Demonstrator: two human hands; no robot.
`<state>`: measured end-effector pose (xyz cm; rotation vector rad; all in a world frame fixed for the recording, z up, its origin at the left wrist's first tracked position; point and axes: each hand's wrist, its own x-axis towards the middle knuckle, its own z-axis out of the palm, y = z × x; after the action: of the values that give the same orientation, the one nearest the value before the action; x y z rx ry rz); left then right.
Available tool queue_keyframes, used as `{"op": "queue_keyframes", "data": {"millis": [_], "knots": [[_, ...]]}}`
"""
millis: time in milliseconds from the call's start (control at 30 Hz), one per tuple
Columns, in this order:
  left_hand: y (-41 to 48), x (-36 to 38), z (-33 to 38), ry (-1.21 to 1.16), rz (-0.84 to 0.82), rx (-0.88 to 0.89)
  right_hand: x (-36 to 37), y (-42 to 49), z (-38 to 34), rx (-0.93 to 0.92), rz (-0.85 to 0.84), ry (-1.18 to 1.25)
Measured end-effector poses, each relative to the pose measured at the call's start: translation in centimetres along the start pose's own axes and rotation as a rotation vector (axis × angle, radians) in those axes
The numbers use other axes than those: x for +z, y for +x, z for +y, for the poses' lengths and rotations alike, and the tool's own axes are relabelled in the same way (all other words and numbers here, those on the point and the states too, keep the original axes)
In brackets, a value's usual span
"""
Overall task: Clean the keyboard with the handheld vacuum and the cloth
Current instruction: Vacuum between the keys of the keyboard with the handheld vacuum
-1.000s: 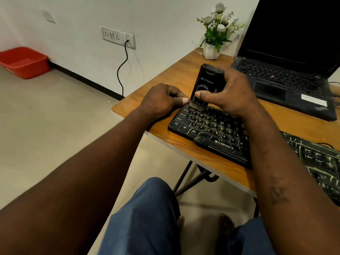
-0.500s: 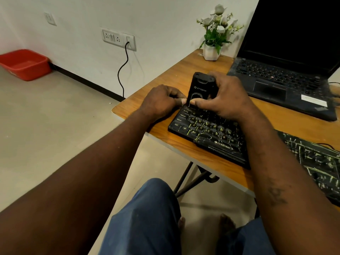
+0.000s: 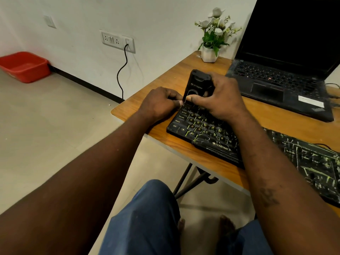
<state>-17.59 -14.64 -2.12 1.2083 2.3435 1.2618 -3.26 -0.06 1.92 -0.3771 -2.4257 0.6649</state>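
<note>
Wooden table (image 3: 165,80) carries a white pot (image 3: 208,55) of white flowers (image 3: 216,12) and a black green-lettered keyboard (image 3: 200,130). The right hand (image 3: 223,101) has its grip wrapped round a black handheld vacuum (image 3: 197,83) standing on the far-left keys. Whether the curled left hand (image 3: 158,104) beside it holds anything, I cannot tell.

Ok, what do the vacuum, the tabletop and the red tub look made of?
Vacuum: likely hard plastic, matte black; moulded casing with a printed logo.
Tabletop: probably wood-look laminate, smooth with slight sheen; even grain and a pale edge band.
Tub: apparently plastic, red, semi-glossy; one-piece moulded shape with rounded rim.
</note>
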Motion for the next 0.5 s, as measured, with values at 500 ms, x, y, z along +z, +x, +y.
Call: {"op": "queue_keyframes", "data": {"millis": [500], "knots": [[0.1,0.2,-0.3,0.050,0.011,0.048,-0.8,-0.2,-0.1,0.062,-0.138,0.212]]}}
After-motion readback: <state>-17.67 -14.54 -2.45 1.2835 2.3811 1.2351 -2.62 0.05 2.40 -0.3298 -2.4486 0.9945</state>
